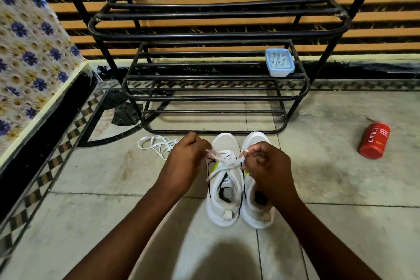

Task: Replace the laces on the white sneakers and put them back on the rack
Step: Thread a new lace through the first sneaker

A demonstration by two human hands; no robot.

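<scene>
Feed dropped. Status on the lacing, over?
Left hand, right hand each pinch an end of the lace. It crosses one white sneaker; other sneaker alongside, both on floor before rack. Loose lace beside, clear of hands.

Left grip [189, 154] and right grip [266, 167] each pinch the lace [226, 161].

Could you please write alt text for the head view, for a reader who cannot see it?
A person's left hand and right hand each pinch an end of the white lace on the left sneaker, which stands beside the right sneaker on a tiled floor before a black rack. A loose lace lies left, a red can right.
</scene>
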